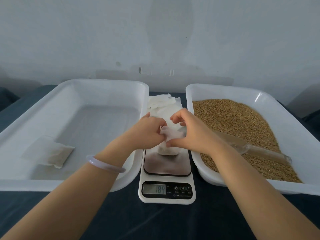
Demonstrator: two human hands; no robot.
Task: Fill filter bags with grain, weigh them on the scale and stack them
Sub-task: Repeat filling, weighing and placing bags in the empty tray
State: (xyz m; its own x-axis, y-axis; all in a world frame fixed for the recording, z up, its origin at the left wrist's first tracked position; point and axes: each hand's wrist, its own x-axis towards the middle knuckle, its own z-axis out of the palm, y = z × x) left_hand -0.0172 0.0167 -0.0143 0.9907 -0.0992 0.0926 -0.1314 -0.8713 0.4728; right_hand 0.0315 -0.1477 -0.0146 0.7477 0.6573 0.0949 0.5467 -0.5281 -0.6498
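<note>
Left tray (107, 82), white; right tray (225, 89), white; grain (233, 118), golden brown; scale (167, 200), white body, black control strip, grey display, dull silver platform; filter bag on the scale (168, 149), white; empty filter bags (162, 104), white; filled filter bag (50, 153), off-white over beige; table cover (155, 222), plain dark navy; bangle (103, 164), pale lilac; wall (155, 32), pale grey

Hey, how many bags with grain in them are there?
2. One bag lies flat in the left tray. The other bag sits on the scale, held by the left hand and right hand. The empty bags behind might hide more.

Left hand (149, 130), right hand (192, 134), curled fingers (174, 116)
</note>
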